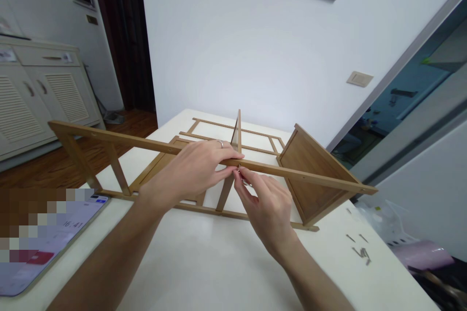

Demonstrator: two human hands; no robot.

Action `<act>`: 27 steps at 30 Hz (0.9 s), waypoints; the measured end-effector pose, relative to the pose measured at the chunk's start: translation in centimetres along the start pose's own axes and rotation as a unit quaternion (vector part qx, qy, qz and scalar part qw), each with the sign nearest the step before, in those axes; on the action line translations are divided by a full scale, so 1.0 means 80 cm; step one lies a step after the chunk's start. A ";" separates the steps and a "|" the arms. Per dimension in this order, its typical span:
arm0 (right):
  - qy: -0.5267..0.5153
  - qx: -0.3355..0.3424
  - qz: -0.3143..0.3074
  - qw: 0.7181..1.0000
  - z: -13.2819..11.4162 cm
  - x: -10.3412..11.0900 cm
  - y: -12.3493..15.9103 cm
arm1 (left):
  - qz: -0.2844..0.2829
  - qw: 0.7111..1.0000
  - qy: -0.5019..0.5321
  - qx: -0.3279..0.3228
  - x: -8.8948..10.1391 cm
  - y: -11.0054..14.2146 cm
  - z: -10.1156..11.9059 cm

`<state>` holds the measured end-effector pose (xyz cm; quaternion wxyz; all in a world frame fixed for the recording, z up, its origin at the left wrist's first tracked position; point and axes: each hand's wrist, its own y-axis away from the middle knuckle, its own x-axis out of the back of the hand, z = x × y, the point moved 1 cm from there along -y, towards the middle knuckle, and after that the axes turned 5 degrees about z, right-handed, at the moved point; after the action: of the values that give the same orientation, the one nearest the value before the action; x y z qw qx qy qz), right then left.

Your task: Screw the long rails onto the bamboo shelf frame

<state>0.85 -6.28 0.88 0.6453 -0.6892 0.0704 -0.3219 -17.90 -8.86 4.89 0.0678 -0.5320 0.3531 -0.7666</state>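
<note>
A wooden shelf frame lies on its side on the white table (226,257), its front rail (310,177) raised and running across the view. My left hand (197,167), with a ring on one finger, is closed around this rail near its middle, thumb below. Just right of it, my right hand (268,204) pinches a small silvery screw (239,168) against the rail's near side; the fingers hide most of it. Behind the hands stands a narrow middle board (238,129). A wide end panel (317,172) joins the rail at the right.
Several loose screws (362,252) lie on the table at the right. A tablet (69,238), partly pixelated, rests at the left edge. Another wooden panel (155,175) lies low behind the left arm. A pink roll (423,254) and clear plastic sit beyond the right edge.
</note>
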 end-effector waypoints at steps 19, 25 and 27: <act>-0.132 -0.006 -0.101 0.986 0.018 0.017 -0.009 | 0.020 1.000 0.017 -0.001 -0.002 0.000 0.009; -0.145 -0.013 -0.168 0.975 0.029 0.025 -0.010 | 0.044 0.999 0.021 -0.020 -0.004 0.001 0.010; -0.160 -0.021 -0.176 0.971 0.033 0.026 -0.009 | 0.047 0.998 0.024 -0.022 -0.004 0.000 0.009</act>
<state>3.64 -4.98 2.42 0.5667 -0.7467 -0.1492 -0.3146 -17.13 -9.09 4.77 0.0838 -0.4972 0.3962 -0.7673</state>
